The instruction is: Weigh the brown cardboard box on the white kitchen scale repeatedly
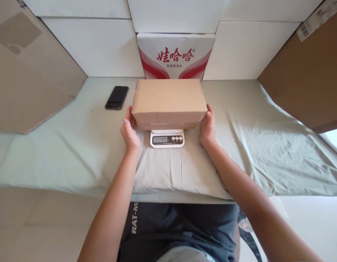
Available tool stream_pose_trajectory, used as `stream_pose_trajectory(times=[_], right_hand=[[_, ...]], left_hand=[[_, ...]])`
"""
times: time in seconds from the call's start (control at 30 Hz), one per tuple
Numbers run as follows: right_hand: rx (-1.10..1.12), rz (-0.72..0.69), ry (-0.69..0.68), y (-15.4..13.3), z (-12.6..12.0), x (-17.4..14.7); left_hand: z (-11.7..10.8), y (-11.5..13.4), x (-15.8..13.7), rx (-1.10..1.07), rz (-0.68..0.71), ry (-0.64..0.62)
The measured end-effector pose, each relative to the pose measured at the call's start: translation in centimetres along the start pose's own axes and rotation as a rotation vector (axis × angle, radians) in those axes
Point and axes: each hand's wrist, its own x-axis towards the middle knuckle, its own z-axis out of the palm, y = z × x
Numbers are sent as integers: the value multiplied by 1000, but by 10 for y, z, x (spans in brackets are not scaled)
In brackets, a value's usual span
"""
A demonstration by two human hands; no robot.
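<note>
A closed brown cardboard box [170, 96] rests on a small white kitchen scale [167, 145], covering most of its platform. The scale's lit display and three round buttons show in front of the box, but its digits are too small to read surely. My left hand [130, 129] is against the box's left side, thumb toward me and the other fingers partly hidden along the side. Against the right side lies my right hand [208, 125], its fingers curled at the lower edge and partly covered by the box. Together the two hands hold the box between them.
A black smartphone [117, 97] lies left of the box on the pale green cloth [75, 153]. Behind stands a white carton with red print [175, 54] before white panels. Large cardboard boxes flank the cloth at left [34, 80] and right [302, 72].
</note>
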Motion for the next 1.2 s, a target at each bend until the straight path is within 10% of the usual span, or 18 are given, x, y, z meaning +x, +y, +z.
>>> stream_pose_trajectory(times=[1.2], right_hand=[[-1, 0, -25, 0, -1, 7]], left_hand=[[1, 2, 0, 28, -33, -29]])
